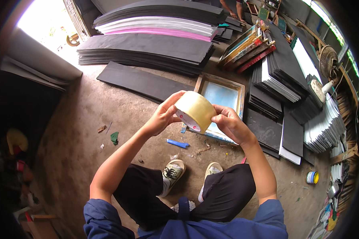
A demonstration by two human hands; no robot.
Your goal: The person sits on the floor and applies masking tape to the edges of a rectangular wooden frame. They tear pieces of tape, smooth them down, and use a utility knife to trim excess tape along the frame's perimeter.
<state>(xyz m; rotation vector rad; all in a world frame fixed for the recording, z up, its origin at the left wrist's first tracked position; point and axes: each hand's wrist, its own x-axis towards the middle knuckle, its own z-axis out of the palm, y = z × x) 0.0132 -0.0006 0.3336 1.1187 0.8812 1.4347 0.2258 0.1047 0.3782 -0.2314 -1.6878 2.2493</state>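
Observation:
A wide roll of clear yellowish packing tape is held up in front of me between both hands. My left hand grips its left side, thumb and fingers closed at the rim. On the right side, my right hand pinches the tape's surface with thumb and forefinger; whether a loose tape end is between them I cannot tell. Below and behind the roll, a wooden-framed screen with a pale blue mesh lies on the floor, partly hidden by my right hand. A blue cutter-like tool lies on the concrete nearer my feet.
Black sheets are stacked at the back, with white and pink ones behind. More frames lean at the right beside further stacks. A fan and a paint tub stand far right. Another person's hand shows at the top.

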